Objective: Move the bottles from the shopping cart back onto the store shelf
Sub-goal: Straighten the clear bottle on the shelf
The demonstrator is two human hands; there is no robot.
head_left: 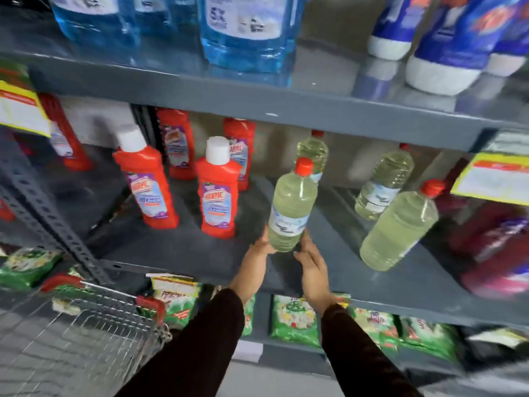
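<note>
Red-capped bottle (pixel 292 207) of pale liquid, base cupped between left hand (pixel 262 247) and right hand (pixel 310 262), sits on the grey shelf (pixel 183 247). Placing step; next, release and return to the shopping cart (pixel 86 333) below-left.

The red bottles (pixel 219 193) on the middle shelf carry purple labels reading "HARPIC". The large blue jug (pixel 246 30) on the top shelf shows "5X" on its white label. Other labels and the yellow shelf tags (pixel 495 179) are too blurred to read.
</note>
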